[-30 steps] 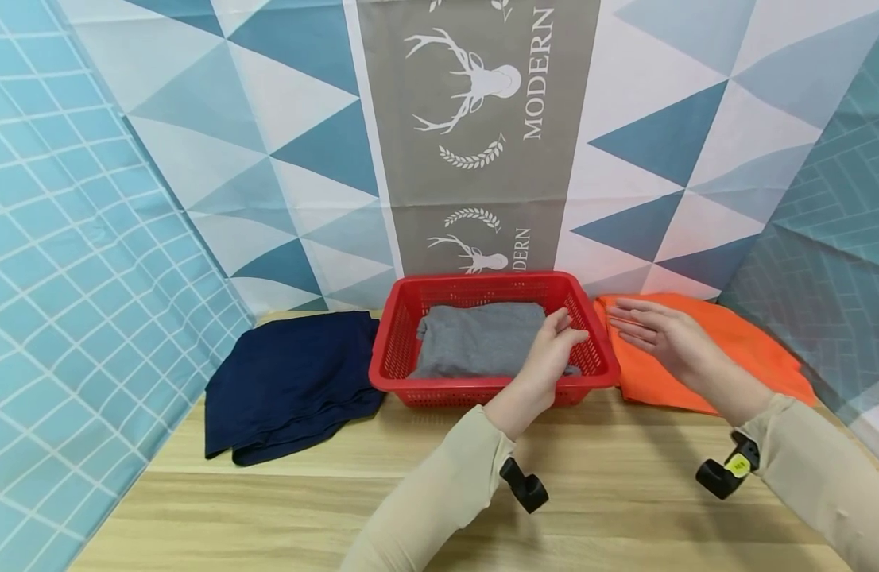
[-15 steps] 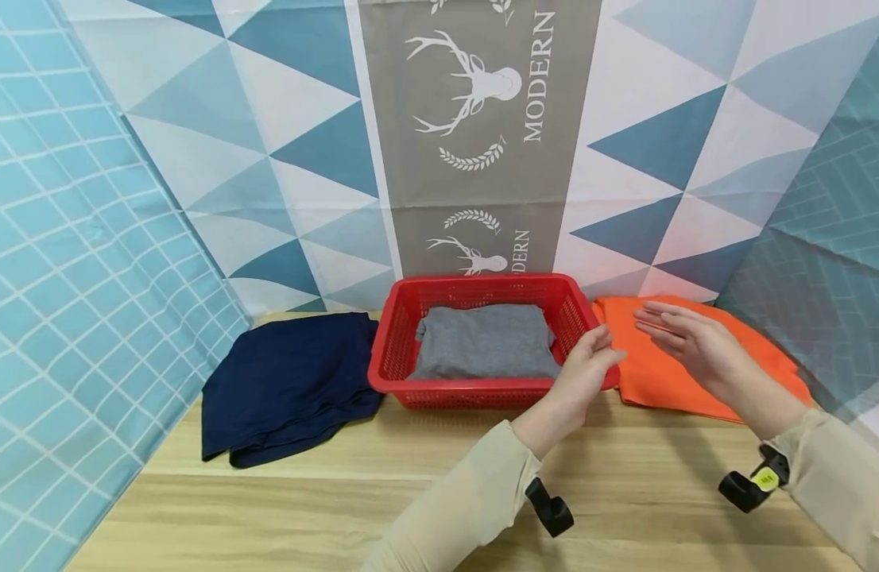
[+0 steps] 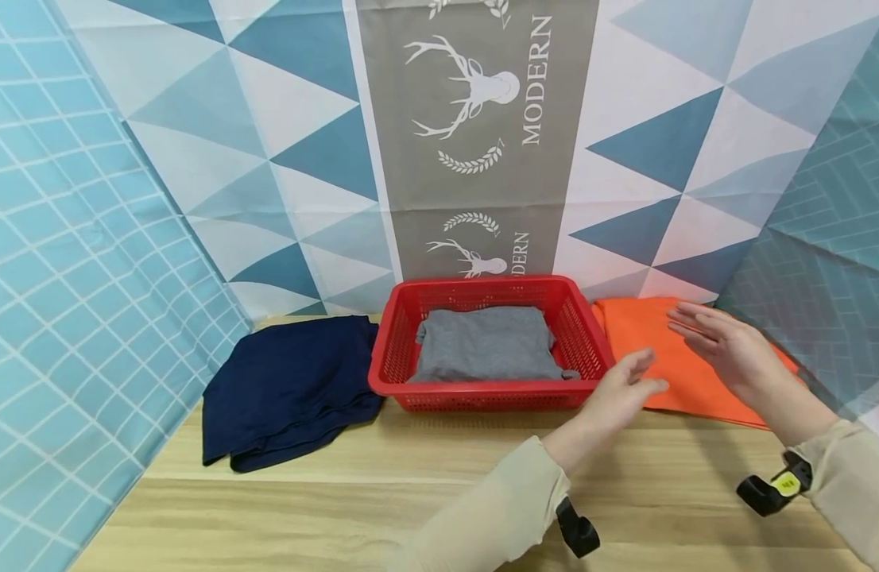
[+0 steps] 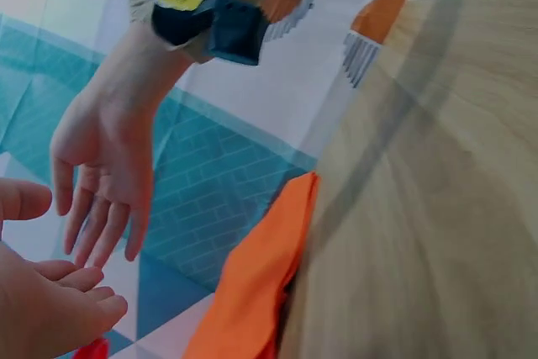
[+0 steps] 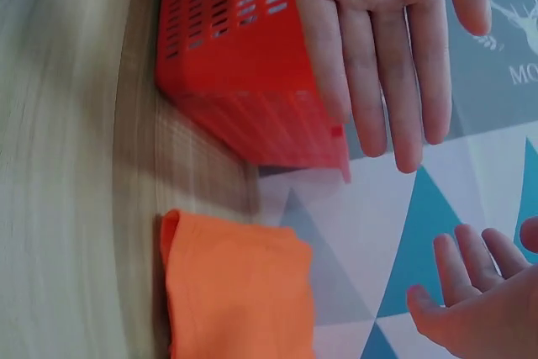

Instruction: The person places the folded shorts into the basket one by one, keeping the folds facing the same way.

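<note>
My left hand (image 3: 614, 397) hovers by the front right corner of the red basket (image 3: 482, 387), its fingers loosely extended and holding nothing. Over the folded orange cloth (image 3: 654, 342) is my right hand (image 3: 733, 349), fingers straight, palm turned toward the left hand. In the right wrist view, the left hand's straight fingers (image 5: 395, 81) show apart from the basket wall. Inside the basket lies a folded grey cloth (image 3: 489, 345), which looks like a garment. Part of the orange cloth is hidden behind both hands.
A folded navy cloth (image 3: 289, 389) lies left of the basket on the wooden table (image 3: 282, 516). A patterned backdrop (image 3: 482, 143) stands right behind the basket, with blue tiled sheeting (image 3: 75, 262) along the left side.
Both hands have moved to the right, the left one from above the basket's front right part to beyond its corner. The basket and the cloths stay in place.
</note>
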`<state>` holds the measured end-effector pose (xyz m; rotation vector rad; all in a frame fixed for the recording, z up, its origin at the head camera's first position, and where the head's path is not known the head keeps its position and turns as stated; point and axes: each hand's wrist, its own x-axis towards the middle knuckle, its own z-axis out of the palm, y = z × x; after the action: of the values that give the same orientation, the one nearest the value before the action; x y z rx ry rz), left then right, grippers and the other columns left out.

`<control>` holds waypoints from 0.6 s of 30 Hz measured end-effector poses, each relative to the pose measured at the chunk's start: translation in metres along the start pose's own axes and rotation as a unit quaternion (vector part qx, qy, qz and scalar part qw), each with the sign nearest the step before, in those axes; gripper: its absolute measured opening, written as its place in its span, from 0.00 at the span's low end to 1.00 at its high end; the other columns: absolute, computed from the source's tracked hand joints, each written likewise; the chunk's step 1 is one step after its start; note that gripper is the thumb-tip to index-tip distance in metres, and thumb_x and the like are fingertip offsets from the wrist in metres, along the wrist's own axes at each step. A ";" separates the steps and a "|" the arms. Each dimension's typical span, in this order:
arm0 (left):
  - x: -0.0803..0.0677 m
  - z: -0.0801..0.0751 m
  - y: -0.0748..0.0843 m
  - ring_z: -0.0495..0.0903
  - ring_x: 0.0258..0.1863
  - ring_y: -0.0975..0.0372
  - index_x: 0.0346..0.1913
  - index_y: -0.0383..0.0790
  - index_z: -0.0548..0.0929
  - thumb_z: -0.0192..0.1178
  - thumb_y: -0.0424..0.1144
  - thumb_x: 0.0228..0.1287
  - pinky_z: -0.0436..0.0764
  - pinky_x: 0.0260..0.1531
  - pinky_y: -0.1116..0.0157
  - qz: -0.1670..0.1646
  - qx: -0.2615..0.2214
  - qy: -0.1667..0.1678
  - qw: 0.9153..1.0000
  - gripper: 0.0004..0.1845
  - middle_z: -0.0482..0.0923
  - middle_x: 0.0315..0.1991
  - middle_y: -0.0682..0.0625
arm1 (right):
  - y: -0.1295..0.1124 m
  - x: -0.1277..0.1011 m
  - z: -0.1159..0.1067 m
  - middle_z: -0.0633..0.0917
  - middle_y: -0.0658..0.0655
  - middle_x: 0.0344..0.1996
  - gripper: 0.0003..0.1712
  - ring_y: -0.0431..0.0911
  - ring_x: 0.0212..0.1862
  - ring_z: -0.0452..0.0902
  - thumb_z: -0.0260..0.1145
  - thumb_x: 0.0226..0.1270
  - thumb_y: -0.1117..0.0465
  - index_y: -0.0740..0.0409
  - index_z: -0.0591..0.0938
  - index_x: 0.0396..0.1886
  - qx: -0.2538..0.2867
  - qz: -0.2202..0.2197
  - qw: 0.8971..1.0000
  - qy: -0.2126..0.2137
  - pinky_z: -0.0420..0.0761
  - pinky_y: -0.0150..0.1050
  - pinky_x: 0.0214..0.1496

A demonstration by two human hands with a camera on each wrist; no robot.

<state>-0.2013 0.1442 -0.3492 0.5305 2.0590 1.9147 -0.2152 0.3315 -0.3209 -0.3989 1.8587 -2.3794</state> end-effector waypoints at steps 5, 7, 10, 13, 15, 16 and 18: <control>0.001 0.015 -0.012 0.67 0.56 0.72 0.61 0.54 0.70 0.58 0.42 0.59 0.72 0.51 0.68 0.000 0.066 0.016 0.998 0.25 0.69 0.57 0.67 | 0.005 -0.003 -0.008 0.80 0.37 0.46 0.17 0.28 0.49 0.74 0.43 0.73 0.58 0.40 0.75 0.51 0.010 0.004 1.000 0.009 0.23 0.35 0.66; 0.002 0.019 -0.017 0.67 0.56 0.73 0.60 0.54 0.71 0.59 0.42 0.57 0.71 0.51 0.68 -0.002 0.085 0.028 0.996 0.25 0.69 0.57 0.67 | 0.007 -0.004 -0.011 0.80 0.37 0.46 0.16 0.28 0.49 0.74 0.43 0.73 0.58 0.39 0.75 0.50 0.022 0.007 1.000 0.013 0.22 0.36 0.66; 0.005 0.023 -0.024 0.67 0.57 0.72 0.60 0.53 0.72 0.60 0.42 0.56 0.70 0.53 0.69 -0.010 0.102 0.045 0.994 0.25 0.69 0.57 0.66 | 0.012 -0.005 -0.016 0.80 0.36 0.46 0.16 0.28 0.48 0.73 0.43 0.73 0.58 0.38 0.75 0.50 0.031 0.009 0.999 0.016 0.21 0.36 0.65; 0.007 0.025 -0.029 0.70 0.51 0.72 0.58 0.53 0.73 0.60 0.40 0.55 0.71 0.50 0.69 -0.033 0.088 0.068 0.993 0.25 0.71 0.55 0.65 | 0.015 -0.006 -0.022 0.79 0.35 0.46 0.18 0.27 0.48 0.73 0.43 0.73 0.57 0.40 0.70 0.58 0.035 0.008 0.999 0.021 0.21 0.37 0.64; 0.009 0.026 -0.031 0.71 0.45 0.71 0.58 0.53 0.74 0.59 0.39 0.55 0.71 0.46 0.70 -0.046 0.072 0.085 0.993 0.24 0.72 0.53 0.63 | 0.017 -0.007 -0.025 0.79 0.34 0.44 0.25 0.27 0.47 0.73 0.43 0.73 0.56 0.42 0.58 0.68 0.031 0.009 0.999 0.034 0.21 0.36 0.65; 0.009 0.027 -0.033 0.71 0.43 0.71 0.57 0.53 0.74 0.59 0.38 0.55 0.71 0.45 0.70 -0.052 0.065 0.093 0.992 0.24 0.73 0.53 0.63 | 0.017 -0.007 -0.027 0.80 0.34 0.44 0.29 0.26 0.46 0.73 0.44 0.73 0.56 0.44 0.50 0.71 0.027 0.009 0.999 0.043 0.21 0.35 0.65; 0.010 0.028 -0.035 0.71 0.41 0.69 0.57 0.53 0.74 0.58 0.37 0.54 0.71 0.44 0.70 -0.061 0.058 0.106 0.991 0.24 0.74 0.52 0.61 | 0.017 -0.009 -0.030 0.79 0.32 0.42 0.37 0.25 0.44 0.73 0.45 0.72 0.55 0.51 0.36 0.71 0.013 0.011 0.998 0.057 0.21 0.34 0.65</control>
<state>-0.2009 0.1721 -0.3862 0.2257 2.2885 1.8579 -0.2158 0.3570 -0.3457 -0.2427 1.8643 -2.4576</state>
